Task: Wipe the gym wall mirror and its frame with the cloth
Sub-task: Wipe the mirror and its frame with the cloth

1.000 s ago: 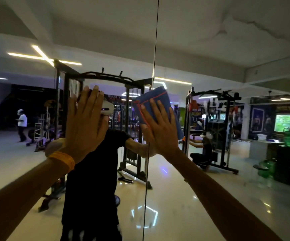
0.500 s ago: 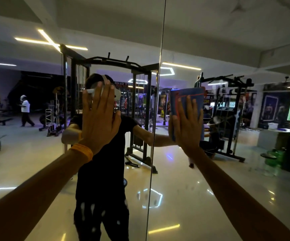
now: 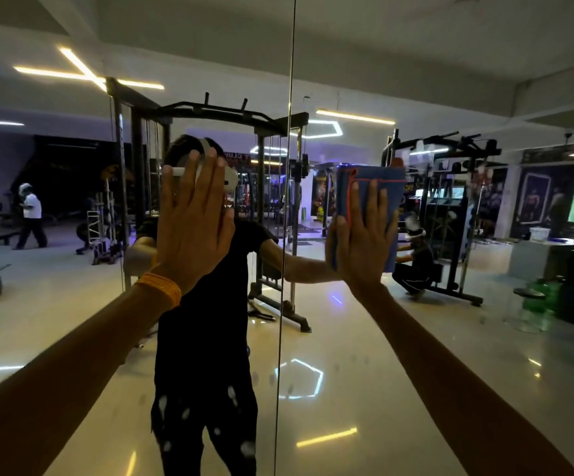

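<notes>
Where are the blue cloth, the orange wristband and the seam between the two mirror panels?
blue cloth (image 3: 375,173): head view, its top strip, above the orange stitching.
orange wristband (image 3: 160,288): head view, the middle of the band.
mirror seam (image 3: 292,63): head view, the upper stretch of the vertical line.

No legible text, labels, brands or numbers in view

Open mirror glass (image 3: 347,407) lies above, below and right of the cloth (image 3: 375,173); leftward stand a vertical panel seam (image 3: 281,321), then the flat left hand (image 3: 193,231).
</notes>
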Tool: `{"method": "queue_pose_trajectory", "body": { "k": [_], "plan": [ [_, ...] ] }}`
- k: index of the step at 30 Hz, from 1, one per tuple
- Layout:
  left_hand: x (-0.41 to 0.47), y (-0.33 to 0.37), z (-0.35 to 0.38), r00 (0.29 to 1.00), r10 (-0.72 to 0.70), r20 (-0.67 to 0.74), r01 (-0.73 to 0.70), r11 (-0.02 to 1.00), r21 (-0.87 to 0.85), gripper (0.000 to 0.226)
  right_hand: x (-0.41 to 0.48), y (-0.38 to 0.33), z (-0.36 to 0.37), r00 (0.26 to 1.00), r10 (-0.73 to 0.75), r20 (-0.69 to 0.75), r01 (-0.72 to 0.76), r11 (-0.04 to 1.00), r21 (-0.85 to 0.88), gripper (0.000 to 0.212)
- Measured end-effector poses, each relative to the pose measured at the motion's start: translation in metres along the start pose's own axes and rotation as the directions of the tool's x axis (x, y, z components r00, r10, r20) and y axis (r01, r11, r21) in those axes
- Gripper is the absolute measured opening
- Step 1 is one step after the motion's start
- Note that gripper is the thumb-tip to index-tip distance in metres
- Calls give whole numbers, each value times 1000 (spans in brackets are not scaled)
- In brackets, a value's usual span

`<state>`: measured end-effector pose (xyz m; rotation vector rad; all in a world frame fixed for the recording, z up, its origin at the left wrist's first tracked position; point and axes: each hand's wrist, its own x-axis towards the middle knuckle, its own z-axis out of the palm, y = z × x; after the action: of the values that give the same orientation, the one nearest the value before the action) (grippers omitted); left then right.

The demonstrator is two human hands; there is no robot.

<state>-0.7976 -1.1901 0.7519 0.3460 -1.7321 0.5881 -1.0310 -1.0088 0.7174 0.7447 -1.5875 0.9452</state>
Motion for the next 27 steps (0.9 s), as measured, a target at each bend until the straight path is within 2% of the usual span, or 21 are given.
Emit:
{"method": "queue_pose_trajectory", "body": {
  "k": [1,3,5,6,7,8,9,11,13,14,16,19,20,21,22,23,25,26,27],
  "plan": [
    [0,1,-1,1000,-1,1,1,1000,-1,69,-6,-8,2,1000,-16,-2,16,1000,0,61],
    [1,2,-2,1000,-2,5,2,1000,1,69,-30,-25,7,968,-247,47,246,969,10,60],
    [0,2,-2,1000,-8,-2,8,1000,0,69,-46,-20,5,845,-523,110,524,851,26,55],
    [0,2,-2,1000,-12,-6,12,1000,-1,69,-42,-10,2,791,-601,112,603,798,23,53],
    [1,2,-1,1000,-15,-8,15,1000,-4,68,-30,2,0,772,-628,96,631,776,5,53],
    [2,3,-1,1000,-15,-9,15,1000,-10,68,-15,14,-1,794,-603,76,606,795,-18,54],
    [4,5,0,1000,-10,-11,10,1000,-16,68,2,24,-2,854,-517,51,519,854,-27,56],
    [13,10,1,1000,-1,-20,0,1000,-16,68,38,39,-5,971,-239,12,239,971,-8,59],
    [27,18,1,1000,2,-29,-2,1000,-11,70,53,34,-5,998,-46,-34,47,999,20,61],
    [34,22,2,1000,-3,-27,2,1000,-10,70,49,26,-1,998,-51,-46,52,999,11,61],
    [45,28,4,1000,-15,-15,15,1000,-7,72,28,5,7,973,-229,-18,229,973,-10,63],
    [48,34,9,1000,-11,-6,11,1000,11,72,8,4,7,813,-578,65,579,815,7,61],
    [47,34,11,1000,-8,-5,8,1000,16,71,16,12,2,768,-636,75,637,771,13,59],
    [47,34,12,1000,-8,-5,8,1000,20,71,30,20,0,756,-650,78,652,758,3,60],
    [47,33,13,1000,-8,-5,8,1000,25,71,48,28,-3,794,-604,70,606,796,-9,61],
    [47,32,13,1000,-9,-7,9,999,34,71,70,33,-5,865,-500,48,501,865,-10,60],
    [48,32,14,1000,-8,-7,8,999,46,71,106,33,-12,977,-215,5,215,977,10,63],
    [48,32,15,1000,-9,-6,9,999,50,71,110,24,-13,992,-127,-5,127,992,13,65],
    [48,32,15,1000,-13,-7,13,999,52,71,105,12,-11,993,-118,-20,118,993,3,65]
  ]
}}
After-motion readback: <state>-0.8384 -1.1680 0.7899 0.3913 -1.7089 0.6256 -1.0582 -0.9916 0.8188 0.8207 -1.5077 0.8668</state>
